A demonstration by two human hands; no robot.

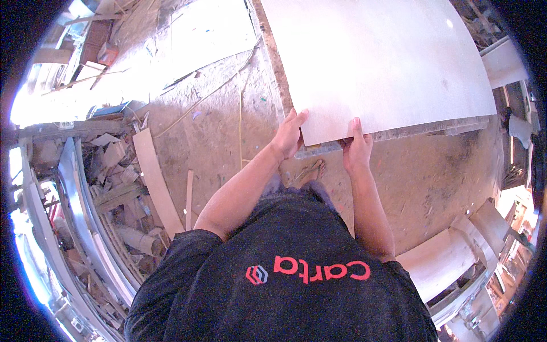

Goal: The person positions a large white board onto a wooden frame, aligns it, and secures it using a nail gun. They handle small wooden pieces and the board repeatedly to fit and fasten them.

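Note:
A large, pale flat panel (387, 62) lies over a worktable (433, 130), whose edge shows along the panel's left and near sides. At the panel's near left corner, my left hand (289, 135) grips the edge, thumb on top and fingers beneath. My right hand (358, 149) grips the near edge a little to the right, its thumb pointing up over the surface. Both hands' fingertips are hidden under the panel. Whether other sheets lie below it I cannot tell.
Scrap wood and offcuts (122, 171) fill a rack on the left, with a long board (156, 182) leaning beside it. A yellow cord (240, 114) runs across the brown floor (219, 137). More panels (441, 259) stand at the lower right. Bright light washes out the upper left.

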